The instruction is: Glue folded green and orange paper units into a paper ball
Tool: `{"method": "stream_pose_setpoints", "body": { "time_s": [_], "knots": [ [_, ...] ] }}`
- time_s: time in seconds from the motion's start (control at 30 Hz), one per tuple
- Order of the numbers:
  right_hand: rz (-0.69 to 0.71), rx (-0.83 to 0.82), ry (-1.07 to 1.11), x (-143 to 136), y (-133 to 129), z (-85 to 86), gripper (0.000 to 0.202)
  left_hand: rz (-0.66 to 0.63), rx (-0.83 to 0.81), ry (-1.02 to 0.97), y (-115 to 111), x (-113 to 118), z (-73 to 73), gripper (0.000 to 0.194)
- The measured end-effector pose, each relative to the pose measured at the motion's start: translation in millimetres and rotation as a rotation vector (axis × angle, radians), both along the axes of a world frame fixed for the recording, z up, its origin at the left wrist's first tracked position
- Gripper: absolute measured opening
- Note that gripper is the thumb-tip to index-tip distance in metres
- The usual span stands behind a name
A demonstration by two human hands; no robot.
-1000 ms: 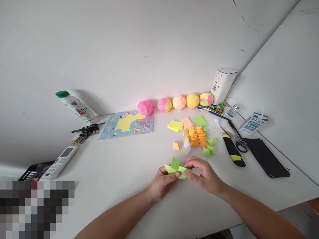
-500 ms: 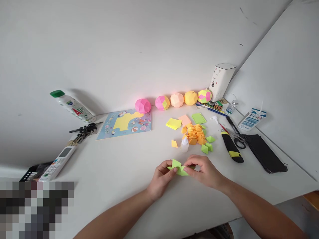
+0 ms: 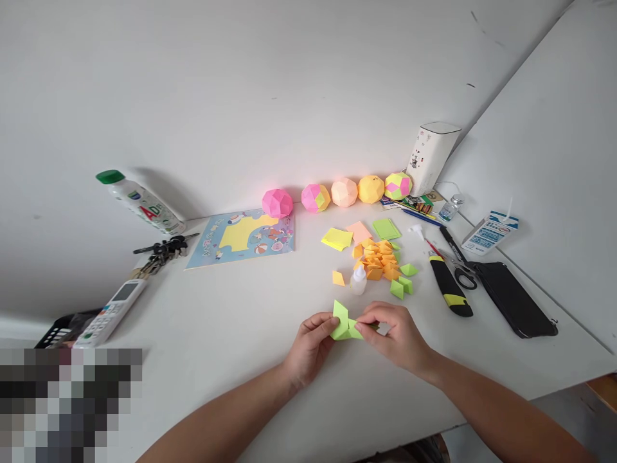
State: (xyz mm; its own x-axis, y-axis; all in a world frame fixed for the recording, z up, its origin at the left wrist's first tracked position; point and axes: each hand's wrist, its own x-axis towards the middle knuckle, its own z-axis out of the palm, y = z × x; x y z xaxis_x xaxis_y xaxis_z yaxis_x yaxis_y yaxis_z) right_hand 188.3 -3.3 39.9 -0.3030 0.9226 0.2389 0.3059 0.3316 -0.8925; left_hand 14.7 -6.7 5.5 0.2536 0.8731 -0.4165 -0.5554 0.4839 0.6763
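Observation:
Folded green paper (image 3: pixel 341 323) is held between both hands above the near part of the table. My left hand (image 3: pixel 314 341) pinches its left side, and one green flap points up beside the thumb. On the right, my right hand (image 3: pixel 396 331) grips the other end between thumb and fingers, hiding part of it. Just beyond the hands stand a small white glue bottle (image 3: pixel 358 281) and a flat orange paper piece (image 3: pixel 338 278). Behind them lies a pile of folded orange pieces (image 3: pixel 380 257), with a few folded green pieces (image 3: pixel 397 289) to its right.
Five paper balls (image 3: pixel 344 192) line the wall. Sticky-note pads (image 3: pixel 337 238), a blue picture sheet (image 3: pixel 207 247) and a spray-like bottle (image 3: pixel 152 209) sit further back. At right are a cutter (image 3: pixel 449 285), scissors (image 3: pixel 465 278), a black pouch (image 3: pixel 513 299) and a carton (image 3: pixel 490 233).
The green flap near my left thumb stands higher and more upright. My left thumb has shifted left on the paper, while my right hand keeps its hold.

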Motion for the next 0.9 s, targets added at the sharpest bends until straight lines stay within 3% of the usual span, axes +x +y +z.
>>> {"method": "stream_pose_setpoints", "body": {
  "time_s": [0.5, 0.9],
  "knots": [
    [-0.046, -0.056, 0.013, -1.2, -2.2, 4.0, 0.018, -0.022, 0.009, -0.007, 0.1, -0.9, 3.3, 0.013],
    [-0.024, -0.074, -0.005, 0.1, -1.6, 3.7, 0.014, -0.030, 0.023, -0.039, -1.0, -1.5, -2.5, 0.011]
  ]
}}
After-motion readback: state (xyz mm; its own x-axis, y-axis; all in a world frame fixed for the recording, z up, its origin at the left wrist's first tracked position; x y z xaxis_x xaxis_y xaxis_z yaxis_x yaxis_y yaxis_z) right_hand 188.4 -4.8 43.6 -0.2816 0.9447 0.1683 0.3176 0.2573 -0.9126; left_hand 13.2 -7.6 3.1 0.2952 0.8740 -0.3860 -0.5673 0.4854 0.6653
